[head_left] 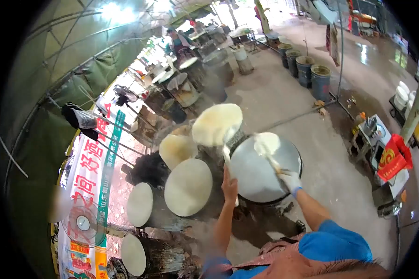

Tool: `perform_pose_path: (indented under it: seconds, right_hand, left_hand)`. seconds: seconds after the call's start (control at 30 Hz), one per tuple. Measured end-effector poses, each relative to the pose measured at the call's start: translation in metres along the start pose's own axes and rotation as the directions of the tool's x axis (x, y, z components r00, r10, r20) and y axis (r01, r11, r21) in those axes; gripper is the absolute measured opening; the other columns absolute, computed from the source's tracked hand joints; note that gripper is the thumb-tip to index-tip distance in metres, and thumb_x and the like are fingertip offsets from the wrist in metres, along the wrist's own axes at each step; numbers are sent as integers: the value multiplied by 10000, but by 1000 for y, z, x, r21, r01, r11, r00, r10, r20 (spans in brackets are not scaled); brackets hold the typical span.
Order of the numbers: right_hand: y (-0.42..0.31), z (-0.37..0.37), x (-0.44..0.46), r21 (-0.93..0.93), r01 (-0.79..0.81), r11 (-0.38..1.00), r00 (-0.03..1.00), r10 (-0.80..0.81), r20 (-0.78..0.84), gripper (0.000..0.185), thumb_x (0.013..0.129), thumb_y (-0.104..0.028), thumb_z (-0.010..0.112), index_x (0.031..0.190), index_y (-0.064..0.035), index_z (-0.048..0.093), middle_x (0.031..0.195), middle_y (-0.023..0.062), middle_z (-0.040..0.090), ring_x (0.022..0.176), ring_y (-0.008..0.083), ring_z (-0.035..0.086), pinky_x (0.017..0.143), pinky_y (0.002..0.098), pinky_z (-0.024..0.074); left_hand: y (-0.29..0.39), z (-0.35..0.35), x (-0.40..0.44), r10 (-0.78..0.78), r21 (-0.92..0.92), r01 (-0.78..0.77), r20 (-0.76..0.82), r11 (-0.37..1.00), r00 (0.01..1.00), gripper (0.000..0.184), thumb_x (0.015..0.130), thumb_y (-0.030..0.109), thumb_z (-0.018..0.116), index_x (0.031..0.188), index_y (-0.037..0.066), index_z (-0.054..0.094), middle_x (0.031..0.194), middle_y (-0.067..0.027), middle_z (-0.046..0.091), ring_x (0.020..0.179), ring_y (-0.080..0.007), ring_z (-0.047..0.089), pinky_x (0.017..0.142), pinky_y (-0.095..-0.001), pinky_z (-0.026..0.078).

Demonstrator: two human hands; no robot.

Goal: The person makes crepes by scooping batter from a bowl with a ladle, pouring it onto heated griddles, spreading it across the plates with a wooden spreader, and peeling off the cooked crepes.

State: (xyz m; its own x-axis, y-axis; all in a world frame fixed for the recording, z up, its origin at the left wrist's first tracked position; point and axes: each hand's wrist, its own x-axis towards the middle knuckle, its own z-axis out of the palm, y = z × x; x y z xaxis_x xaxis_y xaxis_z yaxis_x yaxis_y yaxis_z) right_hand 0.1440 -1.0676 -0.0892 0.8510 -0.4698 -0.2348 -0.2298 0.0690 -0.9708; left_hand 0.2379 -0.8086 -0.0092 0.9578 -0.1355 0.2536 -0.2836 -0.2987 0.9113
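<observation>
My left hand (229, 187), bare, is wrapped round the handle of a long pale paddle (226, 156), whose upper end is by the edge of a raised round flatbread (218, 123). My right hand (289, 180), in a white glove, grips the wooden handle of a tool (273, 162). That tool's far end meets a patch of pale batter (267, 143) at the top of a large round grey griddle (260, 174). Left of the griddle lie more round sheets, one large (188, 187) and one yellowish (177, 149).
More round griddles (139, 204) stand at lower left near a fan (83, 222) and a banner (86, 172). A person (179, 41) is at the back. Buckets (320, 80) line the upper right. A side table (381, 135) holds containers beside a red bag (393, 158).
</observation>
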Motion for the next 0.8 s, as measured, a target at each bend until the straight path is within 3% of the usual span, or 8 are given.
perform_pose_path:
  seconds: [0.03,0.1,0.27,0.47,0.53,0.57,0.67,0.8]
  right_hand:
    - [34,19,33,-314,238,919,967,-256,-14,367,774,-369,650,1008,-90,697,1028,200,646,948,348,615,930,365,429]
    - [-63,2,3,-806,83,586,995,-94,34,401,848,-426,488,999,-113,688,981,183,649,921,348,624,899,403,454]
    - [-29,-24,-36,-67,-133,989,975,118,-188,379,772,-246,679,1026,35,668,860,146,699,700,186,662,667,290,519]
    - [-56,-9,-24,-392,-6,920,999,26,47,305,777,-216,678,1006,-15,695,898,110,696,802,195,651,735,315,502]
    - [10,-39,7,281,29,959,997,-8,-75,257,760,-206,658,897,6,702,804,131,691,628,172,633,581,314,494]
    - [-3,-42,-9,-67,-89,994,985,78,-154,210,755,-182,664,822,15,691,680,98,664,525,147,591,470,287,450]
    - [1,30,-24,273,-150,950,989,139,59,198,705,-143,728,820,15,695,609,44,594,464,114,501,425,297,407]
    - [-33,-32,8,-95,64,993,979,-44,198,177,726,-96,709,847,31,691,582,57,571,459,126,504,431,291,407]
  left_hand:
    - [-22,-9,-27,-85,-24,87,71,996,994,676,805,46,521,1442,119,309,1397,-125,447,1068,-186,557,810,-274,437]
    - [-52,-28,-90,-168,156,150,114,976,979,657,804,49,524,1430,100,332,1386,-108,460,1042,-173,557,814,-271,433]
    - [-94,-70,-220,-293,139,280,80,950,953,671,789,58,512,1432,138,337,1290,-100,547,932,-174,572,770,-280,447]
    - [-73,-76,-234,-468,175,446,118,878,876,695,795,76,518,1447,189,308,1221,-92,592,779,-173,573,684,-291,455]
    - [-82,-77,-216,-479,187,453,127,872,869,694,798,82,519,1449,184,301,1202,-92,600,753,-170,568,673,-292,454]
    - [-86,-77,-223,-461,181,437,119,881,880,692,800,86,520,1449,183,299,1190,-95,604,748,-168,565,672,-293,453]
    - [-84,-71,-219,-385,227,355,106,907,917,707,792,80,532,1452,163,292,1215,-91,583,780,-173,566,681,-292,453]
    - [-117,-76,-264,-275,198,266,17,943,961,697,789,47,523,1444,137,304,1179,-130,569,764,-202,580,648,-308,469]
